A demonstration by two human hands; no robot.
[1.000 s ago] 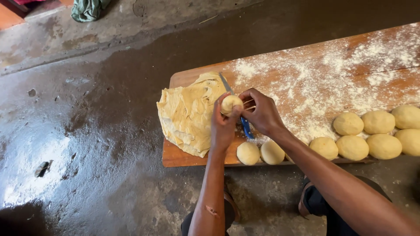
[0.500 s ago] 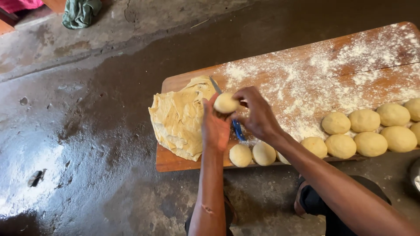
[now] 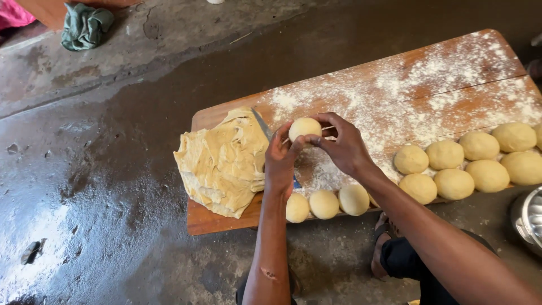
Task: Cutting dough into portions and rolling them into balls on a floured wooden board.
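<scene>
A round dough ball (image 3: 304, 128) sits between both my hands above the floured wooden board (image 3: 429, 79). My left hand (image 3: 280, 160) cups it from below and the left. My right hand (image 3: 342, 146) pinches it from the right with fingertips. A large flat mass of pale dough (image 3: 223, 162) lies on the board's left end. A knife (image 3: 261, 122) rests beside that mass, its blue handle partly hidden behind my left hand.
Several finished dough balls (image 3: 457, 164) line the board's near edge, from below my hands (image 3: 324, 203) to the right. A metal bowl rim (image 3: 530, 217) shows at right. A green cloth (image 3: 84, 24) lies on the wet concrete floor (image 3: 84, 186) far left.
The view has shifted slightly. My hands have turned the dough ball between the fingers; it stays held above the board.
</scene>
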